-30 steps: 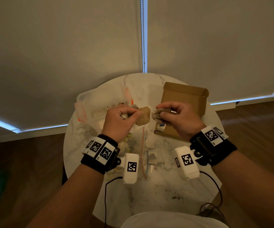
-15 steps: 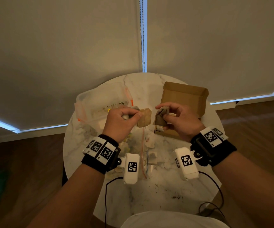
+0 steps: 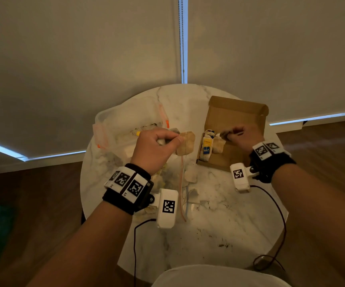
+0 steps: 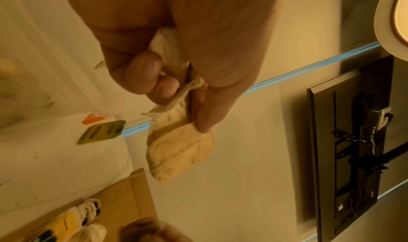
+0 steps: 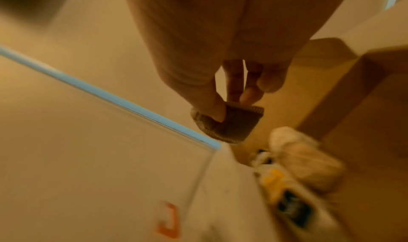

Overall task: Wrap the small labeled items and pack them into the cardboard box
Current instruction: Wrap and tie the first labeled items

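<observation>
My left hand (image 3: 159,146) (image 4: 176,97) pinches a tan tea bag (image 3: 186,142) (image 4: 178,148) by its bunched top, with string and white paper caught in the curled fingers. It hangs above the table, left of the cardboard box (image 3: 235,112) (image 4: 123,198) (image 5: 364,106). My right hand (image 3: 242,137) (image 5: 229,99) pinches a small darker bag (image 3: 224,134) (image 5: 229,125) over the open box. Inside the box, at its left side, lie a yellow and blue labeled packet (image 3: 207,147) (image 5: 289,193) and a pale wrapped bundle (image 3: 218,145) (image 5: 304,160).
A clear plastic tub (image 3: 126,121) with orange latches stands at the back left of the round marble table (image 3: 219,224). Paper scraps and a zip bag (image 3: 188,183) lie in the middle, with crumbs nearer me. Cables trail off the front edge.
My right hand has moved right, away from the left hand, carrying the small dark bag over the box. The left hand has stayed in place with its tea bag.
</observation>
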A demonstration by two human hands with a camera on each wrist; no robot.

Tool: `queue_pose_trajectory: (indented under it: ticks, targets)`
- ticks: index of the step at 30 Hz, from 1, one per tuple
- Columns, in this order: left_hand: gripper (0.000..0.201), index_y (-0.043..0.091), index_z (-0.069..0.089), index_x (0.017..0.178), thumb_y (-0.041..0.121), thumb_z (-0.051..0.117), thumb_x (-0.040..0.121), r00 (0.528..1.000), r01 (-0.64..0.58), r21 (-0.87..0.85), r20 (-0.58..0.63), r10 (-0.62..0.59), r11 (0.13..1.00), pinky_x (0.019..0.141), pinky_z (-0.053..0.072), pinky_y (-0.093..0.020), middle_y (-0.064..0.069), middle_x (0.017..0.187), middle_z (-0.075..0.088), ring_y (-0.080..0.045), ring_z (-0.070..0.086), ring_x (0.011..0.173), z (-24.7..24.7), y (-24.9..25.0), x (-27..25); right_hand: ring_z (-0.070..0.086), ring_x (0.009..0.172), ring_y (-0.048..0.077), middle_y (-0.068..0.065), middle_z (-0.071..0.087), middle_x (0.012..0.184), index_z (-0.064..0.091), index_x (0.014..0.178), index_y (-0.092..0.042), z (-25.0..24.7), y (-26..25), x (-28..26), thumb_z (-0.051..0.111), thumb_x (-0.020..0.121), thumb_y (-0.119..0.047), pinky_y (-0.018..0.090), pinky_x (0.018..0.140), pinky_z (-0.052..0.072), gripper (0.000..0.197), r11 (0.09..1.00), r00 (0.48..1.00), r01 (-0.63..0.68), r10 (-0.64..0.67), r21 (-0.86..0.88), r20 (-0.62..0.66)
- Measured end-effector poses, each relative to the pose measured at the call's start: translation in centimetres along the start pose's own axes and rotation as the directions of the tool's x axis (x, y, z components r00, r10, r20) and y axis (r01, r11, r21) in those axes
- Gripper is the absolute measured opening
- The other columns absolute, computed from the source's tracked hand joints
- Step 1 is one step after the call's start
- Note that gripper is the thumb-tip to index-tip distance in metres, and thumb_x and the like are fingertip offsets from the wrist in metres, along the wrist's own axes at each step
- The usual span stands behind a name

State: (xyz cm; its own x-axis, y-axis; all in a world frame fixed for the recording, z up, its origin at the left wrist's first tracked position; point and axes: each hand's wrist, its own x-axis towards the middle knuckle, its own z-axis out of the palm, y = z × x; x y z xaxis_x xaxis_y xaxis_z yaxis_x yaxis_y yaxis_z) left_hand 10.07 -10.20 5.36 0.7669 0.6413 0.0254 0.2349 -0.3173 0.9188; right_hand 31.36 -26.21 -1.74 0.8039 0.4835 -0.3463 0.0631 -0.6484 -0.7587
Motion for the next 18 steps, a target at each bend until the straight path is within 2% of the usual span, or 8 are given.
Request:
queue_pose_trajectory:
  ticks: [2, 4, 7, 9, 13, 16, 18]
  targets:
    - [0.02, 0.03, 0.073, 0.075, 0.013, 0.077, 0.083, 1.0, 0.008, -0.002, 0.007, -0.008, 1.0, 0.085, 0.051, -0.022, 0.014, 0.08, 0.068, 0.005, 0.064, 0.079, 0.3, 0.1, 0.2, 0.059, 0.105, 0.022, 0.005, 0.066, 0.112, 0.069, 0.114, -0.016, 1.1, 2.0, 1.4, 0.064, 0.092, -0.02, 0.029, 0.087, 0.047, 0.024, 0.958, 0.996, -0.049, 0.069, -0.284, 0.061]
    - [0.018, 0.029, 0.073, 0.075, 0.012, 0.077, 0.082, 1.0, 0.016, -0.004, 0.015, -0.016, 1.0, 0.084, 0.051, -0.02, 0.012, 0.082, 0.069, 0.005, 0.064, 0.079, 0.6, 0.0, 0.4, 0.059, 0.103, 0.023, 0.006, 0.066, 0.116, 0.069, 0.115, -0.016, 2.3, 3.4, 2.3, 0.063, 0.092, -0.019, 0.029, 0.086, 0.048, 0.024, 0.917, 0.994, -0.049, 0.086, -0.397, 0.075]
    - [0.013, 0.023, 0.075, 0.078, 0.011, 0.077, 0.082, 0.999, 0.027, -0.005, 0.023, -0.027, 1.0, 0.082, 0.051, -0.018, 0.008, 0.084, 0.069, 0.004, 0.064, 0.079, 0.9, -0.1, 0.8, 0.064, 0.095, 0.021, 0.006, 0.07, 0.105, 0.072, 0.106, -0.017, 4.3, 5.2, 3.7, 0.069, 0.088, -0.014, 0.032, 0.084, 0.054, 0.019, 0.942, 0.985, -0.108, 0.145, -0.316, 0.094]
    - [0.008, 0.018, 0.076, 0.081, 0.01, 0.077, 0.082, 0.999, 0.026, -0.003, 0.027, -0.026, 1.0, 0.081, 0.052, -0.017, 0.006, 0.084, 0.07, 0.003, 0.065, 0.079, 1.1, -0.3, 1.1, 0.065, 0.089, 0.02, 0.003, 0.07, 0.094, 0.071, 0.097, -0.017, 5.1, 5.7, 4.5, 0.075, 0.083, -0.016, 0.032, 0.081, 0.056, 0.015, 0.948, 0.975, -0.184, 0.209, -0.258, 0.074]
    - [0.012, 0.021, 0.075, 0.081, 0.009, 0.077, 0.082, 0.999, 0.012, 0.009, 0.05, -0.012, 1.0, 0.077, 0.049, -0.013, 0.009, 0.082, 0.068, 0.005, 0.063, 0.076, 1.3, -0.7, 1.5, 0.058, 0.085, 0.015, 0.0, 0.065, 0.087, 0.068, 0.08, -0.018, 5.6, 6.2, 5.6, 0.078, 0.081, -0.027, 0.024, 0.074, 0.047, 0.013, 0.924, 0.969, -0.244, 0.243, -0.295, -0.041]
    - [0.015, 0.024, 0.074, 0.079, 0.009, 0.077, 0.082, 0.999, 0.012, 0.007, 0.052, -0.013, 1.0, 0.078, 0.049, -0.014, 0.009, 0.082, 0.068, 0.004, 0.063, 0.076, 1.5, -0.9, 1.8, 0.057, 0.086, 0.016, 0.0, 0.064, 0.09, 0.071, 0.088, -0.014, 5.2, 6.2, 6.0, 0.074, 0.085, -0.029, 0.024, 0.075, 0.045, 0.016, 0.905, 0.963, -0.265, 0.267, -0.332, -0.039]
    - [0.017, 0.025, 0.074, 0.078, 0.009, 0.077, 0.082, 0.999, 0.001, 0.002, 0.051, -0.001, 1.0, 0.078, 0.049, -0.014, 0.008, 0.082, 0.069, 0.004, 0.063, 0.076, 1.6, -0.9, 1.9, 0.062, 0.095, 0.022, 0.004, 0.069, 0.103, 0.072, 0.096, -0.01, 5.0, 5.9, 5.8, 0.066, 0.09, -0.028, 0.026, 0.08, 0.046, 0.019, 0.882, 0.971, -0.24, 0.226, -0.406, -0.083]
